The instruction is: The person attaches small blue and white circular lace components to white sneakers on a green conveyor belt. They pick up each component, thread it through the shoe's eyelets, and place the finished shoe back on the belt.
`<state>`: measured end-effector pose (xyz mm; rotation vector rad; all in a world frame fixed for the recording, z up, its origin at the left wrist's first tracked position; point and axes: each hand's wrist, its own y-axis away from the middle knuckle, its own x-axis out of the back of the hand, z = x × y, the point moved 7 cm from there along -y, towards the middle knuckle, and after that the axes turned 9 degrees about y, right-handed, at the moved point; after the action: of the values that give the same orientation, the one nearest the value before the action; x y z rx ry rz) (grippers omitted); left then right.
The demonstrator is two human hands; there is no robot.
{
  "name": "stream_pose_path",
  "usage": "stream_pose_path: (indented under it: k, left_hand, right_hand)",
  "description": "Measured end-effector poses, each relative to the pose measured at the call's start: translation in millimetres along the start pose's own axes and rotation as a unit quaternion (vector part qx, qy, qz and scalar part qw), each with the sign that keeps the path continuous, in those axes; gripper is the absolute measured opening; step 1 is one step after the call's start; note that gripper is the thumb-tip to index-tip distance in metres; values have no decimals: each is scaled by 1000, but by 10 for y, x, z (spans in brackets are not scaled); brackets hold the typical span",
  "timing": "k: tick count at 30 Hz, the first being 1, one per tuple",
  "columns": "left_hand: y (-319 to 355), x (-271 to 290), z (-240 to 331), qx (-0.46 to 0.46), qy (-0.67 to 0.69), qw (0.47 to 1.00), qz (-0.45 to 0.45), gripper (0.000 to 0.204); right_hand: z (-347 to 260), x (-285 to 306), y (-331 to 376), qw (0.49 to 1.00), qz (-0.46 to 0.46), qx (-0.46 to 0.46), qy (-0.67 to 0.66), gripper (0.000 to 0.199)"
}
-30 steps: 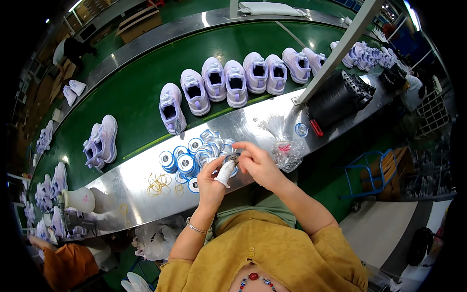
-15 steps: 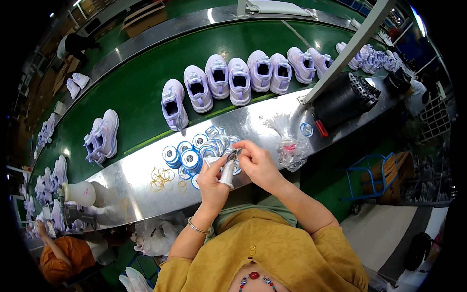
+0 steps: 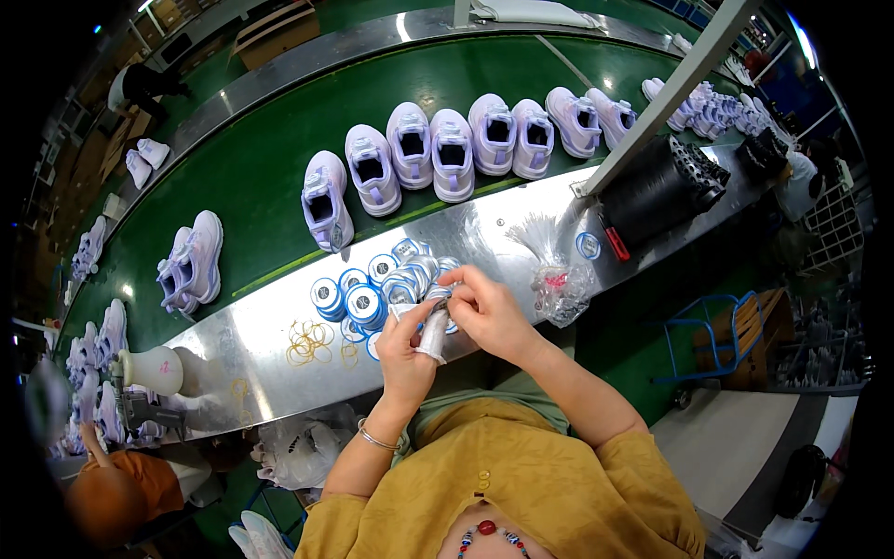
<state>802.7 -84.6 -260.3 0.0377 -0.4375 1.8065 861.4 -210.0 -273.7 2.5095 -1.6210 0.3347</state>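
My left hand (image 3: 407,352) holds a small white roll-like piece (image 3: 433,334) upright over the near edge of the steel ledge (image 3: 251,335). My right hand (image 3: 486,312) meets it from the right, fingertips pinching at the piece's top end. Just beyond both hands lies a cluster of several round blue-and-white tape rolls (image 3: 368,296) on the ledge. A row of pale lilac-and-white sneakers (image 3: 438,149) stands on the green conveyor belt (image 3: 251,177) farther away.
Yellow rubber bands (image 3: 312,340) lie left of the rolls. A clear plastic bag (image 3: 559,284) and a black cylinder (image 3: 656,191) sit to the right beside a slanted metal post (image 3: 652,102). A white vase-shaped object (image 3: 154,370) stands far left. Another person in orange (image 3: 121,489) works lower left.
Both hands have stayed together at the same spot, fingers shifting slightly on the white piece. The view has drifted a little; the shoes keep their row.
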Motion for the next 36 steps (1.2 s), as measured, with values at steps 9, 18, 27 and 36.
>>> stream_pose_path:
  k: [9,18,27,36]
  left_hand:
    - [139,-3,-350,138,195,966,-94,17]
    - [418,7,-468,249,249,923,-157,16]
    - [369,404,-322,109,103,983,-102,11]
    - [-12,689,-123,6,-174,984,-37,34]
  right_hand:
    - [156,-27,105,994,-101,-12,-43,11]
    - [-73,-213,436,962,-100,211,139,9]
    - [17,-458,190,971,-224,38,71,12]
    - [342,-486,-158,967,-181,-96,-148,4]
